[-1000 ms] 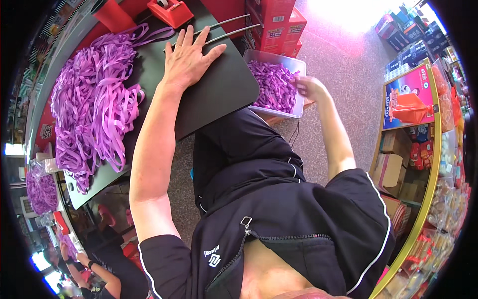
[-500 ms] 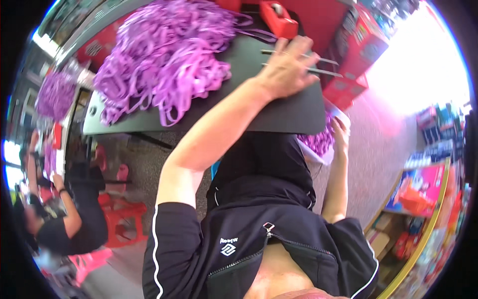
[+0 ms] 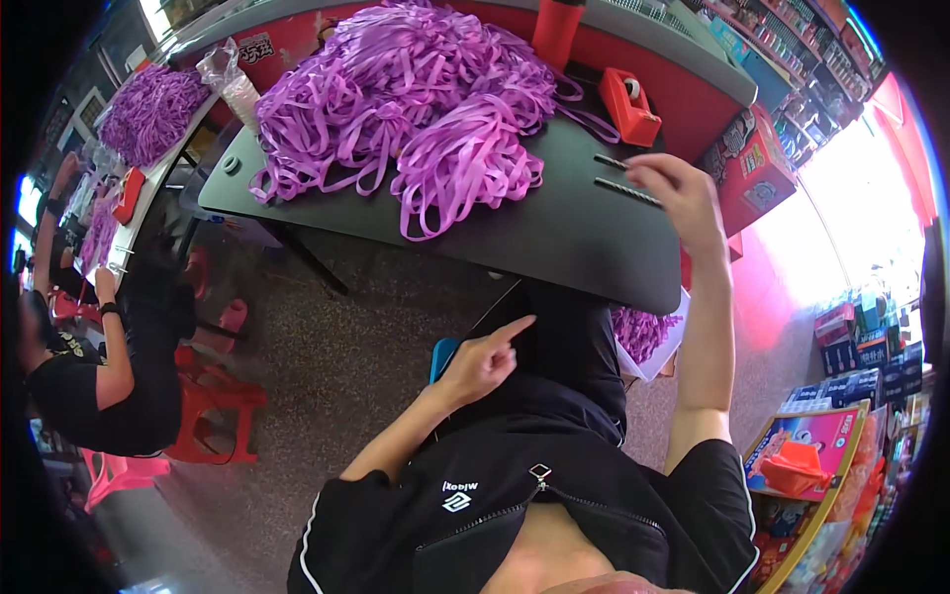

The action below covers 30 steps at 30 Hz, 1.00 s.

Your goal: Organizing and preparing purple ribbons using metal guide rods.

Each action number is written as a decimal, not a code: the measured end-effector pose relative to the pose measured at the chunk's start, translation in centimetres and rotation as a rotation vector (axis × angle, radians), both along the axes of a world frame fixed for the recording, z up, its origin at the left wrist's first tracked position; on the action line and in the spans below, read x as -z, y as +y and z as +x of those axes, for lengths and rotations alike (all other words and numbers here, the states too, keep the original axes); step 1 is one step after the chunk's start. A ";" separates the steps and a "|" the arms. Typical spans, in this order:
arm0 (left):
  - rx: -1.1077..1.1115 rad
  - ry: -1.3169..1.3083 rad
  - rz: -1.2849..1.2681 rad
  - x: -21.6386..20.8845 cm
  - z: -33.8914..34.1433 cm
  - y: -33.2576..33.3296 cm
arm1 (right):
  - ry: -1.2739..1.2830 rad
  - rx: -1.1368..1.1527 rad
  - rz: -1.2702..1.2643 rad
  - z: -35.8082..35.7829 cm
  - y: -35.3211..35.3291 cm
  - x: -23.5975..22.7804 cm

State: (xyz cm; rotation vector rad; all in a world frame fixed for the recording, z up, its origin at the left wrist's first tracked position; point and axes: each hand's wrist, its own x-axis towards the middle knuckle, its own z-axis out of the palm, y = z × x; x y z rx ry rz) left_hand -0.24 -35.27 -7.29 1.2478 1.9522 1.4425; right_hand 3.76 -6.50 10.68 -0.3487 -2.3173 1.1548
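Note:
Two thin dark metal rods [image 3: 628,190] stick out side by side at the right end of the dark table [image 3: 584,238]. My right hand [image 3: 683,198] is at these rods, its thumb and fingers bent together around their ends; whatever is between the fingertips is too small to make out. Over my lap, apart from the table, hovers my left hand [image 3: 480,366], holding nothing, with the index finger stretched out and the others curled. A big heap of purple ribbon loops [image 3: 396,99] covers the table's left and back part. A red tape dispenser [image 3: 629,109] stands behind the rods.
Under the table's right corner sits a white box [image 3: 665,358] holding purple ribbon pieces. A red cylinder [image 3: 557,35] stands behind the heap. At left, a co-worker [image 3: 109,366] sits at another table [image 3: 139,223] with more ribbon. Shelves of goods [image 3: 821,495] line the right.
My left hand has come away from the rods back over my lap. My right hand has risen from the ribbon box to the rods. The view has shifted.

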 end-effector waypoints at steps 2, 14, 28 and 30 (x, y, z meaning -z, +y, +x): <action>-0.052 -0.035 -0.010 4.9 -0.6 -2.3 | -0.044 -0.159 0.060 -4.5 -0.5 0.6; -0.014 0.093 -0.087 9.3 -2.0 -1.1 | -0.401 0.038 0.682 -15.5 0.9 4.9; -0.021 0.080 -0.059 9.7 -2.2 -1.4 | 0.016 -0.493 -0.396 -14.0 1.5 -6.1; -0.021 0.067 -0.057 9.4 -2.1 -1.2 | 0.114 -0.604 -0.610 -12.9 2.7 -9.1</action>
